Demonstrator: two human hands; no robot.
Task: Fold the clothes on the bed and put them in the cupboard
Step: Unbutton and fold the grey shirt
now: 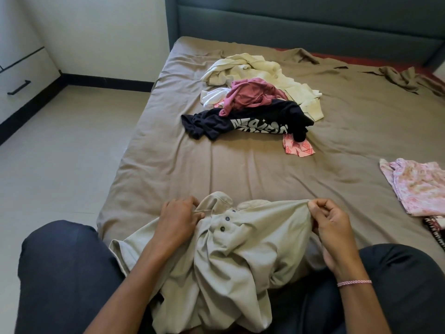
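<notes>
Head view: left hand (178,215) and right hand (330,222) pinch the beige shirt (240,256), seemingly at shoulders.

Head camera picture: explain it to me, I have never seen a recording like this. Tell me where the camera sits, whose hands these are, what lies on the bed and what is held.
There is no machine here. A person wears one camera on the head, looking forward and down, so the hands you see are their own. The left hand grips a beige shirt near its collar; the right hand pinches its fabric farther right. On the bed, farther away, lies a loose pile: a cream garment, a maroon top and a dark T-shirt with white print. A pink floral garment lies flat at the right. The cupboard stands at the left.
</notes>
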